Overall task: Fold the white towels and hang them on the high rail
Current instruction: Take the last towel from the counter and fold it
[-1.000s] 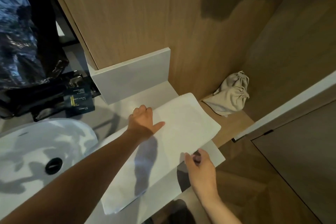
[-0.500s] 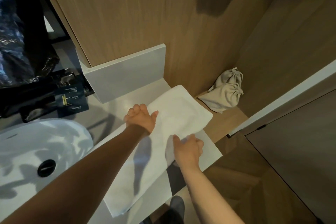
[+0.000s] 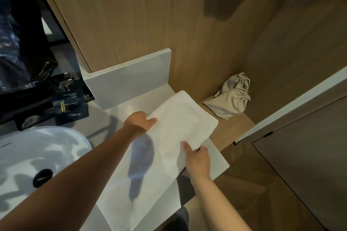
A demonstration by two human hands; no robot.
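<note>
White towel (image 3: 169, 148) on counter (image 3: 217, 163), one hand at each long edge.
Towel lies flat as a long strip, running diagonally from the near counter edge toward the wooden wall (image 3: 150, 24); its far right corner overhangs the lower wooden shelf (image 3: 232, 129). Left hand (image 3: 138, 123) pinches the left edge, thumb on top, fingers curled at the edge. Right hand (image 3: 198, 158) pinches the right edge, thumb on top, fingers tucked under. Two beige drawstring bags (image 3: 231, 99) sit on the shelf in the corner, near the towel, not touching. White sink (image 3: 37, 152) lies left of the towel; dark packets (image 3: 72, 107) behind it.
</note>
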